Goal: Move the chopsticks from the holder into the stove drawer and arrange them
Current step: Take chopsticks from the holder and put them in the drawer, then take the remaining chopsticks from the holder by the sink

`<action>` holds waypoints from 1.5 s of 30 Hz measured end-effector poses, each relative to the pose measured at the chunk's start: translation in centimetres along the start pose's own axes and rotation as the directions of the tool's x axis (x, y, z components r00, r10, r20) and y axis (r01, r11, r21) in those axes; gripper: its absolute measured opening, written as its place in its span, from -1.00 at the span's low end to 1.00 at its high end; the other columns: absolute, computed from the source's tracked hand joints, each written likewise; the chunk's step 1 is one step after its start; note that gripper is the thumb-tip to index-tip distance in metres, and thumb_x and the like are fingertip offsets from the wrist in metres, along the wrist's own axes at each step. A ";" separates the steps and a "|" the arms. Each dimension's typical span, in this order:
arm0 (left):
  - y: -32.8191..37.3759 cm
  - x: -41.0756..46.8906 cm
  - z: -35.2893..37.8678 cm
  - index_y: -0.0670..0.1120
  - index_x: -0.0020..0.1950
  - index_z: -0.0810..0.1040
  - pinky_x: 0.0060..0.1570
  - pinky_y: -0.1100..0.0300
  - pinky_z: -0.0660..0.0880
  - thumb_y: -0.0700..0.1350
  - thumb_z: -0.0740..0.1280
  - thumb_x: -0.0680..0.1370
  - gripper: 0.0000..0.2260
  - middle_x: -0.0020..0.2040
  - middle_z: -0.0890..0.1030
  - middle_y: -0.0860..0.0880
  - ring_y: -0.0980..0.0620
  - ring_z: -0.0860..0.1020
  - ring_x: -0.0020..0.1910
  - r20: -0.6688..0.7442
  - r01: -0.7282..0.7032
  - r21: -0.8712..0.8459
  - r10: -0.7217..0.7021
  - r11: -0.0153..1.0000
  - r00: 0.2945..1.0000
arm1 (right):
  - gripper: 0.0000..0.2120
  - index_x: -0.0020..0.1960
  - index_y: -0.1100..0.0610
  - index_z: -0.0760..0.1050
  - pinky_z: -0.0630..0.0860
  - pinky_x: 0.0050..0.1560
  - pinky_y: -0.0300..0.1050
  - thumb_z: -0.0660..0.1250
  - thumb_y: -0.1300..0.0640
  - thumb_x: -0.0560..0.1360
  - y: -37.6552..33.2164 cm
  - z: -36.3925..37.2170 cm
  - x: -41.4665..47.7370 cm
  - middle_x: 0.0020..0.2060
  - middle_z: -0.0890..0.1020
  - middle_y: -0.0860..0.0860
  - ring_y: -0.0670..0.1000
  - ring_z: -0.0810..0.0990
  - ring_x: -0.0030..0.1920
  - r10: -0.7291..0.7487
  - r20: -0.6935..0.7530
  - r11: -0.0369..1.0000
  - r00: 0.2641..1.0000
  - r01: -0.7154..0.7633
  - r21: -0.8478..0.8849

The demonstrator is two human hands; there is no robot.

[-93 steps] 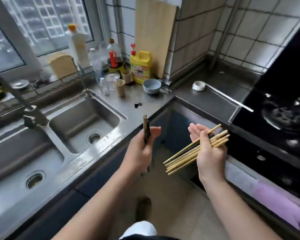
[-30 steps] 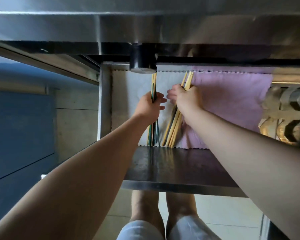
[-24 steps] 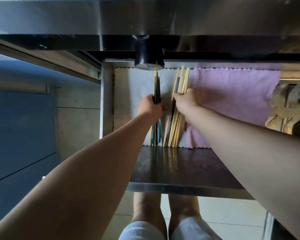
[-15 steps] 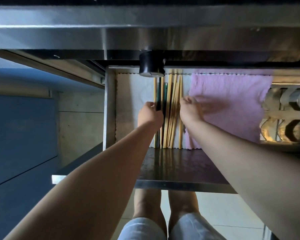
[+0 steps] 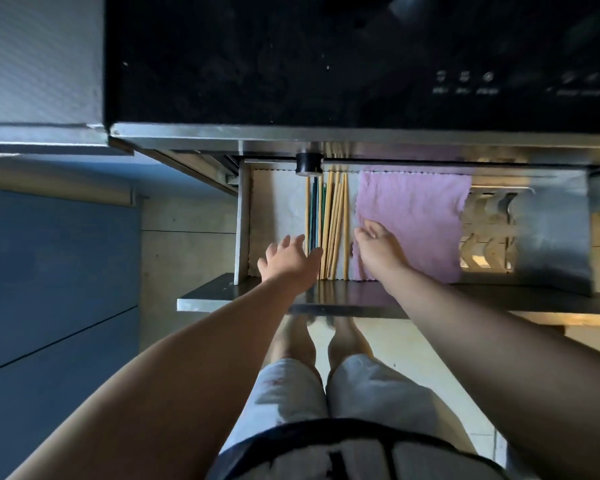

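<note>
Lying side by side in the open stove drawer (image 5: 242, 220), the chopsticks (image 5: 328, 220) run front to back on a white liner (image 5: 278, 202), mostly pale wood with a few dark green ones toward the left, just left of a pink cloth (image 5: 413, 209). Left hand (image 5: 288, 259) open, fingers spread, holding nothing, at the near ends of the dark sticks; contact cannot be told. Right hand (image 5: 378, 247) open, fingers loosely bent, over the cloth's left edge, just beside the outermost stick.
</note>
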State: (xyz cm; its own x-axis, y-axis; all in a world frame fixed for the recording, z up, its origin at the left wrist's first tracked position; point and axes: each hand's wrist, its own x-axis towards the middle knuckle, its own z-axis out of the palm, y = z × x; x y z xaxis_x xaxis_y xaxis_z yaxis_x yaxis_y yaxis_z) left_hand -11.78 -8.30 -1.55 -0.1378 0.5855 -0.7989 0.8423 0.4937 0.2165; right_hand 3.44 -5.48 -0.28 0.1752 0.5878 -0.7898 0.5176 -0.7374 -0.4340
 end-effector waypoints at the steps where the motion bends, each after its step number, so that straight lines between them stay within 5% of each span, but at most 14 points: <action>1: -0.1 -1.0 -0.8 0.12 0.54 0.22 0.47 -0.20 0.06 0.27 0.07 0.61 -0.47 0.57 0.20 0.03 -0.08 0.10 0.55 -0.008 -0.022 0.026 0.022 0.999 1.000 | -0.52 0.53 0.07 0.20 0.37 -0.04 -0.26 0.11 -0.02 0.64 -0.3 -0.4 -1.3 0.47 0.34 0.03 0.03 0.48 0.29 -0.023 0.005 0.999 1.000 0.023 -0.024; 5: -0.3 -5.1 -3.9 0.14 0.56 0.16 0.49 -0.22 -0.04 0.31 0.00 0.61 -0.45 0.60 0.12 0.04 -0.09 -0.02 0.58 -0.074 -0.130 0.145 0.142 0.981 0.987 | -0.51 0.53 0.02 0.19 0.50 -0.07 -0.15 0.15 -0.02 0.63 -1.4 -2.3 -5.8 0.36 0.47 0.08 0.03 0.58 0.06 -0.200 0.028 0.952 0.979 0.201 -0.230; 10: -0.6 -9.8 -6.8 0.15 0.57 0.10 0.50 -0.20 -0.06 0.31 -0.04 0.61 -0.44 0.61 0.07 0.04 -0.06 -0.07 0.58 -0.156 -0.212 0.171 0.239 0.962 0.958 | -0.48 0.50 -0.06 0.15 0.35 0.36 0.14 0.16 -0.11 0.58 -2.6 -5.0 -10.1 0.45 0.35 -0.03 0.07 0.34 0.42 -0.462 0.074 0.717 0.884 0.421 -0.556; 16: -1.1 -15.0 -8.3 0.13 0.57 0.11 0.51 -0.20 -0.13 0.29 -0.03 0.61 -0.45 0.61 0.03 0.04 -0.04 -0.13 0.58 -0.331 -0.251 0.143 0.285 0.957 0.899 | -0.39 0.55 -0.09 -0.07 -0.02 0.50 0.24 0.06 -0.16 0.58 -4.2 -7.7 -13.5 0.56 0.08 -0.03 0.07 -0.02 0.55 -0.592 0.156 0.445 0.791 0.482 -0.755; 20: -1.3 -18.2 -8.6 0.15 0.57 0.09 0.50 -0.21 -0.18 0.29 -0.03 0.61 -0.45 0.62 -0.01 0.05 -0.05 -0.15 0.58 -0.440 -0.208 0.100 0.230 0.973 0.868 | -0.38 0.56 -0.10 -0.12 -0.11 0.51 0.20 0.03 -0.20 0.59 -5.2 -8.8 -14.9 0.57 0.00 -0.06 0.05 -0.12 0.56 -0.635 0.250 0.335 0.731 0.552 -0.763; 25: -2.3 -22.1 -8.3 0.17 0.57 0.07 0.49 -0.22 -0.19 0.27 -0.01 0.61 -0.46 0.61 -0.01 0.04 -0.08 -0.15 0.58 -0.545 -0.164 0.062 0.171 0.984 0.821 | -0.38 0.56 -0.07 -0.02 -0.13 0.51 0.19 0.07 -0.21 0.58 -6.8 -8.8 -16.6 0.56 0.05 -0.06 0.04 -0.09 0.56 -0.723 0.392 0.110 0.569 0.655 -0.748; 33: -6.6 -27.1 -6.4 0.18 0.56 0.12 0.47 -0.10 -0.26 0.29 0.02 0.60 -0.45 0.60 0.07 0.04 -0.08 -0.10 0.58 -0.700 0.018 -0.074 -0.065 0.997 0.711 | -0.37 0.55 -0.06 0.06 -0.10 0.49 0.18 0.09 -0.19 0.54 -9.1 -5.0 -20.4 0.54 0.15 -0.05 0.04 0.01 0.55 -0.751 0.561 -0.096 0.348 0.783 -0.615; 38: -11.2 -31.1 -4.8 0.14 0.55 0.19 0.51 -0.16 -0.10 0.31 -0.01 0.57 -0.42 0.58 0.17 0.01 -0.10 -0.01 0.58 -0.760 0.109 -0.228 -0.246 0.968 0.601 | -0.36 0.55 -0.08 0.08 -0.13 0.49 0.15 0.05 -0.21 0.50 -10.2 -0.2 -24.8 0.54 0.16 -0.09 0.01 0.01 0.54 -0.711 0.678 -0.250 0.188 0.833 -0.493; 45: -21.0 -37.6 -1.6 0.14 0.56 0.16 0.49 -0.11 -0.12 0.34 -0.08 0.54 -0.38 0.59 0.16 0.05 -0.06 -0.03 0.58 -0.748 0.205 -0.413 -0.459 0.887 0.480 | -0.31 0.53 -0.06 0.17 -0.04 0.48 0.17 -0.03 -0.25 0.44 -9.7 9.8 -32.3 0.50 0.27 -0.07 0.05 0.14 0.52 -0.638 0.770 -0.423 0.011 0.831 -0.362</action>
State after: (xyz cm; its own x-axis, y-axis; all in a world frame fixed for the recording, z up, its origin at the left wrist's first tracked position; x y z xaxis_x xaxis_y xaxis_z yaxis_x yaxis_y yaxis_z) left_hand -25.11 -39.69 24.82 -0.8423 0.5354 -0.0627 0.5042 0.8237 0.2596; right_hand -15.47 -20.61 25.20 -0.9732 0.2206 -0.0652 0.2298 0.9206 -0.3159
